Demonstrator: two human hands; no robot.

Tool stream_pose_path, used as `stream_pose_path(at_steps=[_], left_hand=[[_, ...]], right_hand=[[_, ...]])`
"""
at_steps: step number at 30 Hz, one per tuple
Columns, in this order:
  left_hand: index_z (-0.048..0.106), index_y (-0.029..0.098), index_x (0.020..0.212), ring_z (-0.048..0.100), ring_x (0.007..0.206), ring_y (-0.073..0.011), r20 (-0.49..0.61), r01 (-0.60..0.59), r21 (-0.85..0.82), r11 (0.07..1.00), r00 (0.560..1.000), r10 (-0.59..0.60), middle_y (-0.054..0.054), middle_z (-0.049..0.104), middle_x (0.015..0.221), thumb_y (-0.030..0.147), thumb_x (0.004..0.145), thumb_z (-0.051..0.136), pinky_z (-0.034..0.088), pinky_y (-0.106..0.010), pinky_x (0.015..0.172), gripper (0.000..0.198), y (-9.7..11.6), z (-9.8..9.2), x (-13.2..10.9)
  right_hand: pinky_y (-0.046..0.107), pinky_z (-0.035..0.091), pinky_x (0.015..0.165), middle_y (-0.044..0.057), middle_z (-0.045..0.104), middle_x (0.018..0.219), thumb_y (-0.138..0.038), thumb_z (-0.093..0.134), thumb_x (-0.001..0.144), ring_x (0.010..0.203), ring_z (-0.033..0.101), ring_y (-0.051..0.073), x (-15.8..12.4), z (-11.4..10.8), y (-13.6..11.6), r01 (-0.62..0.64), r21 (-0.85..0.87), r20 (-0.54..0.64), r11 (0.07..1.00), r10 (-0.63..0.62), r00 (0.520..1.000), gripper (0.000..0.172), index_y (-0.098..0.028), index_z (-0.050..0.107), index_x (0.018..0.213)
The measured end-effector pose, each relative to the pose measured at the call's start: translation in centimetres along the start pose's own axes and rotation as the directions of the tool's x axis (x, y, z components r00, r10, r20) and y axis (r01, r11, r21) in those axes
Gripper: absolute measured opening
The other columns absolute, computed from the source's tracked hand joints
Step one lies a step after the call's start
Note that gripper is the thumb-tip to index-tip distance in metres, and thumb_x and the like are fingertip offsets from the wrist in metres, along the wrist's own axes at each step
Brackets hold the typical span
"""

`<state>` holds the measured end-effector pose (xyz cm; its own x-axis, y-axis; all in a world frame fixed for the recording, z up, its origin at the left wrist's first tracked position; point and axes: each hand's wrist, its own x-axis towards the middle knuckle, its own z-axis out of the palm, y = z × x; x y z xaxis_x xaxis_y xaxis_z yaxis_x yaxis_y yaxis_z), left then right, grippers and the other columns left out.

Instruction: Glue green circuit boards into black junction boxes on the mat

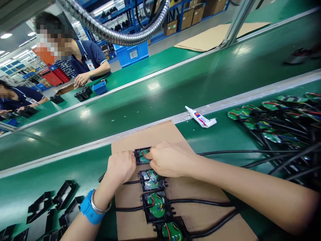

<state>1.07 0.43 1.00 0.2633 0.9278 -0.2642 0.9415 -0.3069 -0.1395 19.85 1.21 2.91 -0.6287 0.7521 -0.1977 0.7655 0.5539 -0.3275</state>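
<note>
On the cardboard sheet (130, 201), several black plastic housings with green wired circuit boards lie in a column. My left hand (122, 165) is closed on the left edge of the farthest black housing (137, 161). From the other side my right hand (167, 159) has curled fingers on the green circuit board (142, 156) inside it, at its right edge; the fingertips are partly hidden. Nearer to me lie a second housing with a board (151, 180), a third one (155, 206) and another (173, 231) at the bottom edge. Black cables run out from their sides.
Loose black housings (41, 206) lie at the left. A heap of cabled green boards (273, 117) fills the right side. A white glue tube (201, 119) rests by the metal rail. Across the green belt (140, 97), a co-worker (85, 57) sits near a blue bin (99, 87).
</note>
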Motion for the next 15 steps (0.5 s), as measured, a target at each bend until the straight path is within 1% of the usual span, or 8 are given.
stream_pose_path(at_steps=[3, 6, 7, 9, 11, 12, 13, 15], left_hand=[[0.065, 0.012, 0.088, 0.069, 0.077, -0.0294, 0.017, -0.034, 0.085, 0.996, 0.999, 0.033, -0.017, 0.07, 0.081, 0.017, 0.092, 0.032, 0.053, -0.038, 0.065, 0.034, 0.1, 0.0, 0.4], [0.065, 0.01, 0.082, 0.068, 0.077, -0.0327, 0.022, -0.067, 0.142, 0.988, 0.998, 0.064, -0.018, 0.068, 0.077, 0.016, 0.088, 0.038, 0.053, -0.04, 0.063, 0.028, 0.3, -0.7, 0.9], [0.065, 0.01, 0.081, 0.068, 0.077, -0.033, 0.014, -0.068, 0.15, 0.986, 0.998, 0.067, -0.018, 0.068, 0.076, 0.017, 0.087, 0.04, 0.053, -0.04, 0.063, 0.027, 0.4, -1.0, 0.9], [0.064, 0.009, 0.085, 0.067, 0.077, -0.0324, -0.035, -0.037, 0.155, 0.987, 0.998, 0.043, -0.017, 0.066, 0.079, 0.019, 0.089, 0.039, 0.053, -0.039, 0.062, 0.028, 0.6, -1.4, 0.5], [0.062, 0.009, 0.096, 0.067, 0.08, -0.028, -0.106, 0.009, 0.14, 0.99, 0.994, 0.006, -0.017, 0.065, 0.09, 0.019, 0.091, 0.034, 0.053, -0.035, 0.063, 0.029, 0.7, -1.3, -0.5], [0.06, 0.011, 0.103, 0.066, 0.083, -0.025, -0.142, 0.011, 0.107, 0.994, 0.99, 0.005, -0.016, 0.064, 0.097, 0.017, 0.091, 0.033, 0.054, -0.032, 0.065, 0.029, 0.7, -1.1, -1.1], [0.058, 0.013, 0.109, 0.066, 0.086, -0.022, -0.179, -0.007, 0.064, 0.998, 0.984, 0.018, -0.014, 0.063, 0.103, 0.012, 0.09, 0.034, 0.054, -0.03, 0.068, 0.031, 0.7, -0.6, -1.7], [0.054, 0.017, 0.12, 0.064, 0.092, -0.018, -0.239, -0.079, -0.01, 0.997, 0.968, 0.074, -0.009, 0.062, 0.112, 0.003, 0.083, 0.036, 0.054, -0.026, 0.075, 0.043, 0.7, 0.6, -2.7]], right_hand=[[0.029, 0.035, 0.053, 0.015, 0.072, 0.081, -0.022, 0.044, 0.081, 0.07, 0.066, 0.026, 0.1, -0.1, 0.0, 0.037, 0.002, -0.009, 0.999, -0.037, 0.999, 0.031, -0.014, 0.073, 0.084], [0.03, 0.036, 0.053, 0.015, 0.072, 0.081, -0.02, 0.045, 0.08, 0.07, 0.067, 0.026, 0.2, 0.0, 0.2, 0.071, 0.007, -0.006, 0.997, -0.071, 0.997, 0.029, -0.014, 0.073, 0.082], [0.03, 0.037, 0.054, 0.015, 0.072, 0.081, -0.02, 0.046, 0.08, 0.071, 0.067, 0.027, 0.2, 0.0, 0.2, 0.078, 0.004, -0.004, 0.997, -0.078, 0.997, 0.028, -0.014, 0.073, 0.082], [0.03, 0.039, 0.055, 0.015, 0.072, 0.082, -0.02, 0.046, 0.08, 0.072, 0.067, 0.027, 0.2, 0.1, 0.3, 0.081, -0.002, -0.017, 0.997, -0.081, 0.997, 0.028, -0.013, 0.073, 0.083], [0.03, 0.04, 0.056, 0.016, 0.072, 0.083, -0.02, 0.046, 0.08, 0.073, 0.067, 0.027, 0.2, 0.2, 0.3, 0.079, -0.003, -0.03, 0.997, -0.079, 0.996, 0.029, -0.013, 0.073, 0.085], [0.03, 0.04, 0.056, 0.016, 0.072, 0.084, -0.02, 0.046, 0.079, 0.074, 0.068, 0.028, 0.1, 0.2, 0.3, 0.076, 0.002, -0.03, 0.997, -0.076, 0.997, 0.029, -0.013, 0.074, 0.086], [0.031, 0.04, 0.056, 0.017, 0.072, 0.085, -0.021, 0.046, 0.079, 0.074, 0.068, 0.028, 0.1, 0.1, 0.2, 0.07, 0.008, -0.025, 0.998, -0.07, 0.997, 0.029, -0.013, 0.074, 0.087], [0.031, 0.041, 0.057, 0.017, 0.072, 0.086, -0.021, 0.046, 0.079, 0.076, 0.068, 0.029, 0.1, 0.1, 0.2, 0.058, 0.019, -0.015, 0.998, -0.058, 0.998, 0.03, -0.013, 0.073, 0.089]])
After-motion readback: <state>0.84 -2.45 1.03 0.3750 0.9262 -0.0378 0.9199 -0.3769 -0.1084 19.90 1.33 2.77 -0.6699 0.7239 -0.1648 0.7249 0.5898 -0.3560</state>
